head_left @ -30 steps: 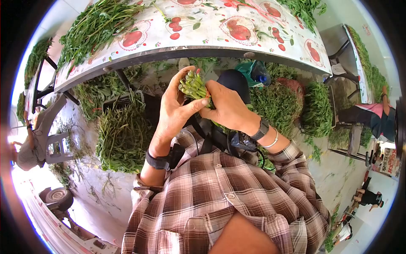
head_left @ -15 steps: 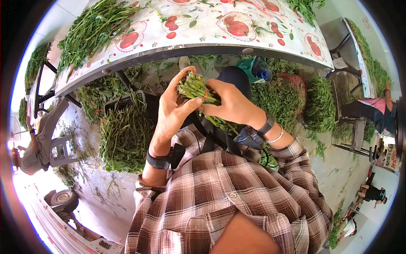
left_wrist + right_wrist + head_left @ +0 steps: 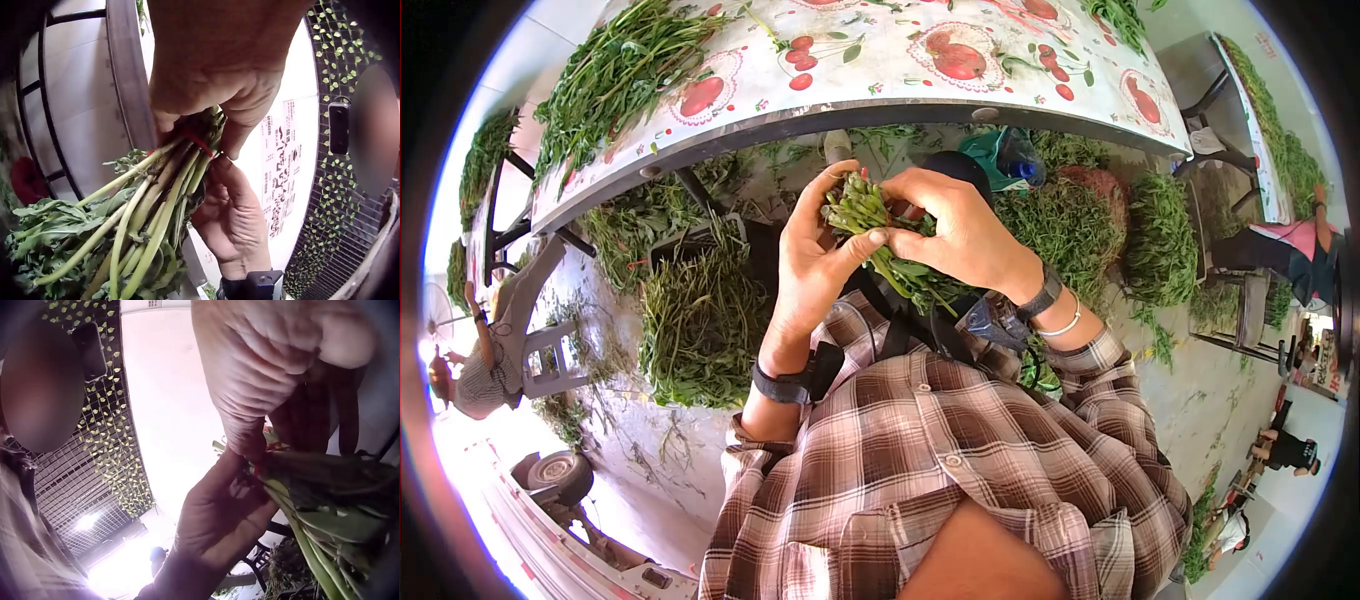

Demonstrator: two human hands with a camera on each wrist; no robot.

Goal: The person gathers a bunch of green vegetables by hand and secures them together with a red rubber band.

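Observation:
Between both hands is a bunch of leafy greens [image 3: 862, 208], its cut stem ends up and its leaves hanging below. My left hand [image 3: 808, 255] grips it near the stem ends, thumb across the front. My right hand [image 3: 970, 245] curls round the other side, its thumb tip close to the left thumb. A red band [image 3: 199, 142] circles the stems in the left wrist view, right at the fingertips. Long pale stems and leaves [image 3: 147, 222] spread below the band. In the right wrist view, the right fingers are in shadow behind the leaves [image 3: 337, 519].
A table [image 3: 850, 75] with a fruit-print cover stands ahead, bearing a pile of greens [image 3: 625, 75]. Heaped greens [image 3: 700, 325] sit on the floor to the left, with more heaps [image 3: 1065, 235] to the right. A plastic stool [image 3: 550, 355] and several people are farther off.
The right hand has shifted slightly right along the bunch, and its fingers arch more. More leaves show below it. The left hand keeps its grip; the red band is less visible from the head.

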